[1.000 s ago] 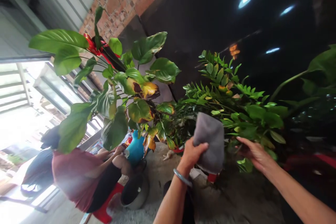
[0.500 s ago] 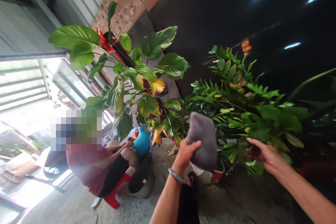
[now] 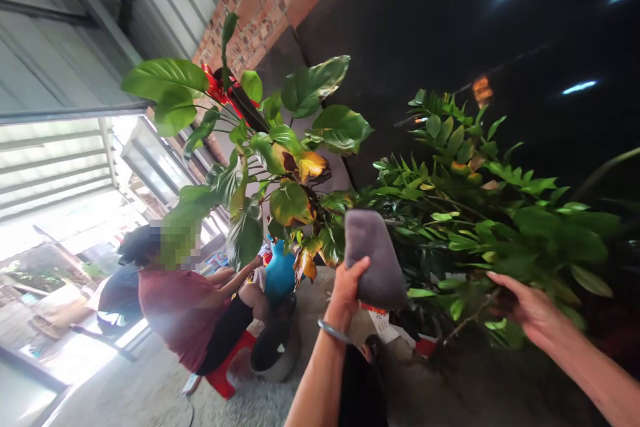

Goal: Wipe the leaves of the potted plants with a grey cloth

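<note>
My left hand (image 3: 347,287) is closed around a folded grey cloth (image 3: 375,259), thumb on its near face. The cloth hangs in front of the lower leaves. On the right, my right hand (image 3: 525,303) reaches in at the edge of a bushy green plant (image 3: 465,240). Its fingers curl about a thin brownish stem (image 3: 473,317), though leaves and shadow partly hide the grip. Left of the cloth stands a broad-leaved plant (image 3: 293,203) with several yellowed, brown-edged leaves.
A person in a maroon shirt (image 3: 175,310) sits on a red stool (image 3: 227,367) at left, near a blue watering can (image 3: 280,273) and a dark tub (image 3: 275,350). Behind the plants is a glossy black panel (image 3: 425,33). Printed papers (image 3: 383,327) lie low near the foot.
The view has shifted, moving the scene rightward. The grey cloth has moved left relative to the plants. My right hand stays beside the bushy plant, and the brown stem shows more clearly.
</note>
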Tool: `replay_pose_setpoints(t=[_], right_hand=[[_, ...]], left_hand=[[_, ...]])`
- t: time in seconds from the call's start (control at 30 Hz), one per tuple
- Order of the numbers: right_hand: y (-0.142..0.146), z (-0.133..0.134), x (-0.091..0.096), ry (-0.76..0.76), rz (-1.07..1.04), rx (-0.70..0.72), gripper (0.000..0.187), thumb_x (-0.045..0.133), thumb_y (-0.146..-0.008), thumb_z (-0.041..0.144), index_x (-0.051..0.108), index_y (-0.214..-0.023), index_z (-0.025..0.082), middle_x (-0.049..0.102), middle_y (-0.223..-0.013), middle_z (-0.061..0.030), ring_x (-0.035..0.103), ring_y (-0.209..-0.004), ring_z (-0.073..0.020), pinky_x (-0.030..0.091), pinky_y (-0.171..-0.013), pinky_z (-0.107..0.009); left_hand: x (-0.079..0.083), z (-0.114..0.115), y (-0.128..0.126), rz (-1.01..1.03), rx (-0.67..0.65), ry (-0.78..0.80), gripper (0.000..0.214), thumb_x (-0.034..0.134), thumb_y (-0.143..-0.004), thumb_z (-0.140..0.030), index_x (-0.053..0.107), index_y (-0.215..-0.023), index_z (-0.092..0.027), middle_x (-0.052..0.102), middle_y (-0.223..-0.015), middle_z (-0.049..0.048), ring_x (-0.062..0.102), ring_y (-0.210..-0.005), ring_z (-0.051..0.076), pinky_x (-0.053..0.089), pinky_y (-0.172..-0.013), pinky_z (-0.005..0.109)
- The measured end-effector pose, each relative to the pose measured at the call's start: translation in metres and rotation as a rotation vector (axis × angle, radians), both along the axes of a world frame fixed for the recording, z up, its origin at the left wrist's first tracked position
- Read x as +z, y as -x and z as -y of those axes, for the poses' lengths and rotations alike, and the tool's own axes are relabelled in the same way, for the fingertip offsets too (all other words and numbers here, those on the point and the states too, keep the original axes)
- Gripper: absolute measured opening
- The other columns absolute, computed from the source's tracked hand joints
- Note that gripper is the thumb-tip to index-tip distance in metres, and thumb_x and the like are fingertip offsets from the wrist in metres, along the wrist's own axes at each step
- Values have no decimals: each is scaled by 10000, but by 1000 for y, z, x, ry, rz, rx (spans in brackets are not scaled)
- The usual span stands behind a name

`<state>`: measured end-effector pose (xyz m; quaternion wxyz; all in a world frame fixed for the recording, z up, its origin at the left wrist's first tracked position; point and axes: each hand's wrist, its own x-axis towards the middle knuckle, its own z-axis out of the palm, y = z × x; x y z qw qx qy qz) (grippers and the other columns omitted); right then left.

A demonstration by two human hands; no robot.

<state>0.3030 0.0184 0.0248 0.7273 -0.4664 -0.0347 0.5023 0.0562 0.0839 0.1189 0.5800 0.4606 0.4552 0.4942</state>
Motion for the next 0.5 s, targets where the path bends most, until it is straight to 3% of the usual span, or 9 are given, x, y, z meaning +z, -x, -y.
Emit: replay_pose_setpoints(t=[0.07,0.13,0.2,0.23,0.3,0.4,0.47,0.5], right_hand=[[0,0,0,8,-3,3,179,748,-408,145,636,-537,196,626,-415,33,531,-297,-133,469,-287,-210],[0,1,0,23,-5,7,176,743,-409,137,639,-537,197,619,-405,29,533,-294,-143,459,-274,-212],[-1,3,1,43,-7,8,180,736,-415,122,635,-539,205,620,-404,25,538,-292,-153,461,-271,-217],[-2,3,2,53,-8,7,183,734,-421,116,632,-541,209,623,-407,23,538,-291,-155,468,-276,-220],[-2,4,3,69,-10,2,195,729,-427,105,623,-544,220,622,-406,22,527,-280,-155,475,-280,-224],[-2,4,6,76,-9,-6,227,718,-421,86,614,-553,239,609,-392,27,513,-267,-161,464,-264,-227],[-1,3,7,78,-8,-7,246,711,-413,73,614,-559,246,613,-394,26,518,-270,-171,456,-253,-230],[-1,3,7,80,-8,-5,245,708,-414,70,618,-561,244,618,-399,23,524,-275,-173,455,-252,-229]], left_hand=[[-25,14,5,-104,-154,110,526,904,-326,-425,749,-732,-129,722,-670,53,621,-621,189,480,-675,315],[-39,32,16,-207,-361,207,557,916,-316,-405,765,-772,-124,734,-702,57,632,-639,195,489,-691,320],[-37,42,28,-265,-491,228,555,921,-334,-376,771,-802,-117,742,-723,59,638,-635,188,494,-677,306],[-30,42,34,-254,-496,197,548,920,-348,-363,771,-812,-112,744,-724,59,639,-629,184,495,-662,295],[-8,31,40,-137,-375,89,522,913,-379,-344,763,-821,-110,747,-727,59,649,-624,184,502,-640,279],[20,-3,42,135,-13,-1,388,870,-487,-305,730,-812,-144,745,-719,32,672,-645,180,521,-654,269],[20,-23,39,244,154,44,248,810,-590,-273,695,-782,-167,728,-672,8,688,-672,182,535,-706,280],[13,-28,38,255,173,87,196,786,-624,-257,679,-762,-168,716,-640,4,692,-678,186,537,-731,290]])
